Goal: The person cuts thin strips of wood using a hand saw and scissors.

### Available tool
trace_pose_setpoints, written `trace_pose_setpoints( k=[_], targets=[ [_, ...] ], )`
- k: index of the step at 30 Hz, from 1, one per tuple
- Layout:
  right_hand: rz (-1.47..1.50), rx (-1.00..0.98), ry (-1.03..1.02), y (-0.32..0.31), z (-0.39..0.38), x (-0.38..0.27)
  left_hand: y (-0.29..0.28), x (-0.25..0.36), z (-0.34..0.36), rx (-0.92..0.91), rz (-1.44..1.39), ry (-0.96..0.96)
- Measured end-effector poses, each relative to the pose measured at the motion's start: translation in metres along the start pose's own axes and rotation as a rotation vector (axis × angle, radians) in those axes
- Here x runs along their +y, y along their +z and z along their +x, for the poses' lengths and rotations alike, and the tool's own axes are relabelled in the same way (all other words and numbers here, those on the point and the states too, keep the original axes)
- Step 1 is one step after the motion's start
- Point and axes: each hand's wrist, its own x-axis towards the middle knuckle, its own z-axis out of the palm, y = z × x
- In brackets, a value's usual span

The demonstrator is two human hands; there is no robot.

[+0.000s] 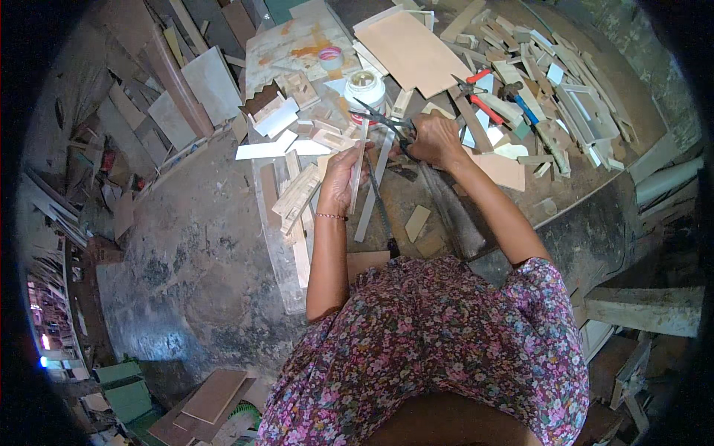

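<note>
My left hand (342, 178) is closed on a thin pale strip (359, 172), which stands up between the fingers. My right hand (437, 141) grips a pair of dark scissors (401, 128) by the handles. The scissors' blades are apart and point left, close to the strip's upper end; I cannot tell whether they touch it. Just behind the blades stands a white jar (365, 92) with its top open. Another pale strip (376, 186) and a long, thin dark tool (381, 204) lie between my forearms.
Red-handled pliers (476, 91) and a blue-handled hammer (525, 108) lie at the right among many wood offcuts. A tan board (409, 48) lies at the back, near a roll of tape (330, 57). Small wooden assemblies (299, 195) sit left of my left hand.
</note>
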Motion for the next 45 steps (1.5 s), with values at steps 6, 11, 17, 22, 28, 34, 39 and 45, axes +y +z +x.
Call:
trace_pose_setpoints(
  k=[6, 11, 17, 22, 28, 34, 39, 45],
  targets=[
    [-0.050, 0.025, 0.012, 0.010, 0.003, 0.008, -0.003, -0.001, -0.001, -0.035, -0.032, -0.011],
    [-0.015, 0.060, 0.028, 0.011, 0.002, 0.002, -0.005, -0.002, 0.003, -0.019, -0.099, 0.019],
    [0.118, 0.118, -0.146, 0.021, -0.007, 0.000, -0.017, -0.005, 0.013, -0.084, -0.273, 0.074],
    [0.059, 0.141, -0.163, 0.022, -0.005, 0.003, -0.016, -0.007, 0.011, -0.051, -0.187, 0.114],
    [0.009, 0.087, -0.066, 0.030, -0.006, 0.011, -0.019, -0.008, 0.017, -0.107, -0.310, 0.073],
    [0.074, 0.015, -0.129, 0.011, -0.014, -0.003, -0.019, -0.004, 0.017, -0.155, -0.489, -0.057],
    [0.133, 0.066, -0.178, 0.013, -0.014, 0.003, -0.017, -0.001, 0.016, -0.137, -0.529, -0.101],
    [0.044, 0.072, -0.214, 0.024, -0.005, 0.010, -0.020, 0.001, 0.017, -0.122, -0.600, -0.122]
  ],
)
